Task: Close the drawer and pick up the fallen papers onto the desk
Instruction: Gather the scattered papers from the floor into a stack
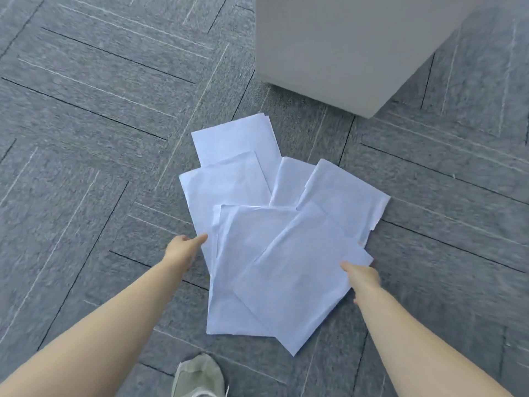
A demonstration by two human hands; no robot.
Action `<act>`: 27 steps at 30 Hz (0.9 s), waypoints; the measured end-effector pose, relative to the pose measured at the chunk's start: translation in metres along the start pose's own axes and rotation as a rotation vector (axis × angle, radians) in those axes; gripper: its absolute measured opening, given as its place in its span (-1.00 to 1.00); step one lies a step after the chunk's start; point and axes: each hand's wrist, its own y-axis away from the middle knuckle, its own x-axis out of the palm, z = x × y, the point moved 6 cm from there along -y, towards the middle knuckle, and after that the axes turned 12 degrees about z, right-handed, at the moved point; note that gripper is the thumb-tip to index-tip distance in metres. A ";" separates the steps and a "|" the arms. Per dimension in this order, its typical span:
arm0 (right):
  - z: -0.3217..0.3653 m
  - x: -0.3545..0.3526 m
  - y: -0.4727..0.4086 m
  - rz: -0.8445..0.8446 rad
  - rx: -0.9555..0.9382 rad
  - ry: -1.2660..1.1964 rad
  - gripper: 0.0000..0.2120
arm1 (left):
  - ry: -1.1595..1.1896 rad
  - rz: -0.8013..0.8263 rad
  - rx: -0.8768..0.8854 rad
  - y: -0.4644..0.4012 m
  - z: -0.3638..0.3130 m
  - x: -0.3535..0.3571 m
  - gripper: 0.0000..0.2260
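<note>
step: gather papers (pixel 269 247) off floor (pixel 86 138) | left hand (pixel 183 247) fingers open, touching edge | right hand (pixel 362 277) fingers pinch top sheet | tip: slide sheets together first, then lift

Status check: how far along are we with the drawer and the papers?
Drawer: not in view, cannot tell. In hand: left hand and right hand are at the edges of the fanned papers, all on the carpet. Left: gather them and lift them to the desk.

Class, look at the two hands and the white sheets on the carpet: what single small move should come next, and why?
Probably sweep both hands inward. The left hand touches the pile's left edge, the right hand its right edge, and the papers lie fanned out and overlapping on the carpet, so gathering them precedes lifting.
</note>
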 end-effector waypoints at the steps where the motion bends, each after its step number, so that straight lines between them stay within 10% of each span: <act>1: -0.002 0.000 -0.016 -0.069 0.015 -0.028 -0.18 | -0.002 -0.053 0.024 -0.016 0.001 0.000 -0.42; 5: 0.030 0.020 -0.027 -0.266 -0.137 -0.001 -0.31 | -0.041 -0.074 0.233 -0.038 -0.027 0.036 -0.56; 10: 0.075 0.061 -0.022 -0.025 -0.429 0.076 -0.80 | -0.163 -0.090 0.386 -0.043 -0.081 0.067 -0.65; 20: 0.120 0.087 -0.019 0.110 -0.482 -0.053 -0.72 | 0.025 0.186 0.325 -0.054 -0.103 0.088 -0.74; 27: 0.151 0.086 -0.006 0.014 -0.639 0.193 -0.82 | -0.075 -0.132 0.419 -0.068 -0.103 0.082 -0.82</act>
